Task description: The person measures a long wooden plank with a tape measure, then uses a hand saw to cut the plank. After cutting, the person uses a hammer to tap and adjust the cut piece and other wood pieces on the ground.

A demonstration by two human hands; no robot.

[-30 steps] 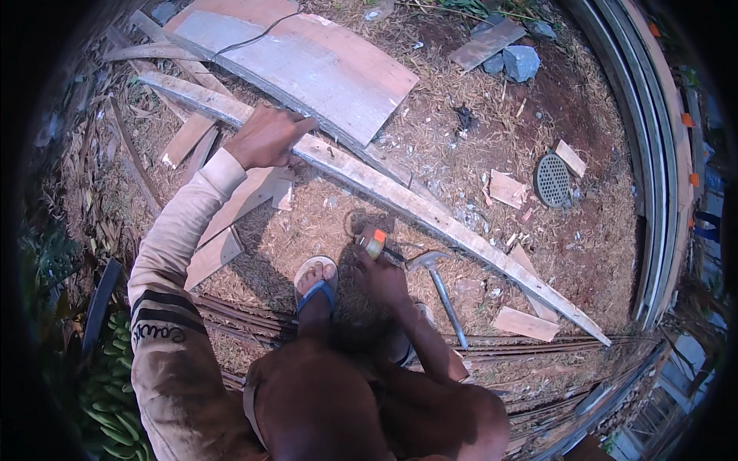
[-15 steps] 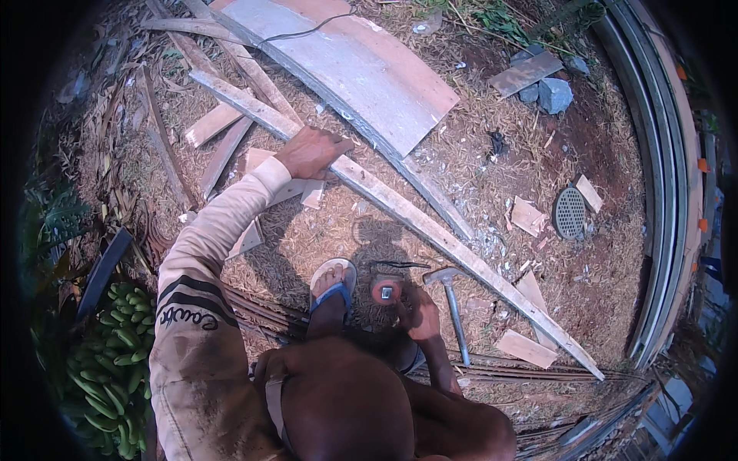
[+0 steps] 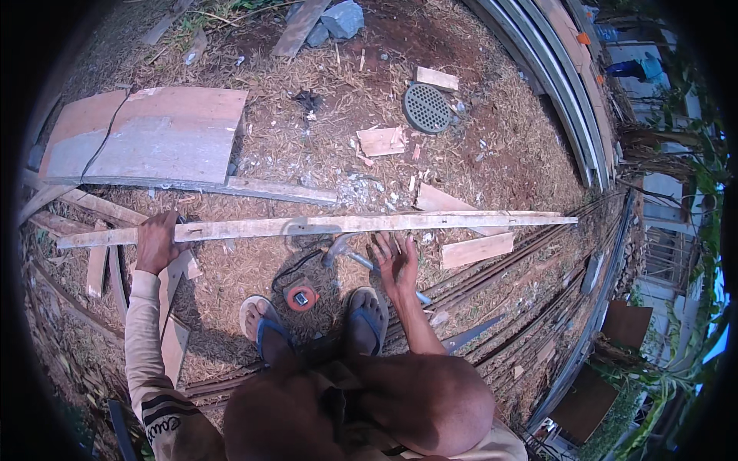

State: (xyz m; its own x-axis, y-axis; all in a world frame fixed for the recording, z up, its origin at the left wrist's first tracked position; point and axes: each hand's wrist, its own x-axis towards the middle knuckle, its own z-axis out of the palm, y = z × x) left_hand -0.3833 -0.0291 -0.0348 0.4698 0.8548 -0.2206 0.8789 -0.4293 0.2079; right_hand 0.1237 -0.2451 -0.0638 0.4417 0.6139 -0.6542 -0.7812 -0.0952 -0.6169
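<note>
A long, narrow wooden batten point(image 3: 323, 224) stretches nearly level across the view, above my feet. My left hand point(image 3: 159, 243) is wrapped around it near its left end. Just below the batten's near edge, right of its middle, my right hand point(image 3: 398, 269) has its fingers spread and holds nothing; whether the fingertips touch the wood I cannot tell. A claw hammer point(image 3: 354, 257) lies on the ground beneath, part of its handle hidden by my right hand. Between my sandalled feet sits a round orange object point(image 3: 300, 298) with a small dark-and-white square on top, its kind unclear.
Stacked sheets of plywood point(image 3: 177, 146) lie at the left beyond the batten. A round perforated grey plate point(image 3: 427, 108), wood offcuts point(image 3: 477, 250) and a grey stone point(image 3: 343, 19) are scattered about. Long thin rods point(image 3: 500, 296) run across the ground at my right; long boards point(image 3: 538, 84) line the far right.
The view has swung to the right, and the batten now appears level instead of slanting. My right hand has moved from beside the orange object up to the batten; my left keeps its grip.
</note>
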